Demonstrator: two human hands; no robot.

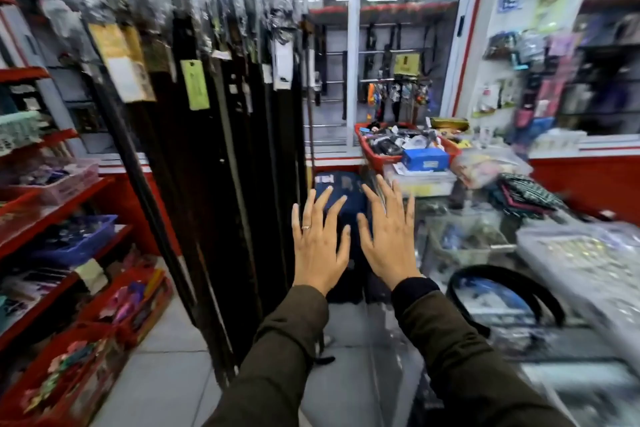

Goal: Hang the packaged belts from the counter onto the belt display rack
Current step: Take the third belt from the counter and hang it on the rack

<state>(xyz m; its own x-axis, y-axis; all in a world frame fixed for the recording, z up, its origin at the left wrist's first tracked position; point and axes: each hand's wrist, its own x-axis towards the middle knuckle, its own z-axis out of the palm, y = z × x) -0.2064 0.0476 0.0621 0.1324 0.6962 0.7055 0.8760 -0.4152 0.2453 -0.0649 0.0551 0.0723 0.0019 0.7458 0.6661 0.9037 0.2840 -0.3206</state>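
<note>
Many black belts in clear plastic sleeves hang in a dense row on the belt display rack [214, 87] at the left and centre, reaching almost to the floor. My left hand [317, 239] and my right hand [389, 236] are stretched out in front of me, side by side, fingers spread, holding nothing. They hover just right of the rack's lower part. A curled black belt [498, 281] lies on the glass counter [485, 340] at the lower right, beside clear plastic packages [581, 260]. The picture is blurred by motion.
Red shelves [52, 204] with baskets of small goods line the left. A red basket [405, 146] of mixed items and a blue box [426, 158] stand at the counter's far end. A dark blue bag [341, 194] sits behind my hands. Pale floor tiles [173, 357] lie below.
</note>
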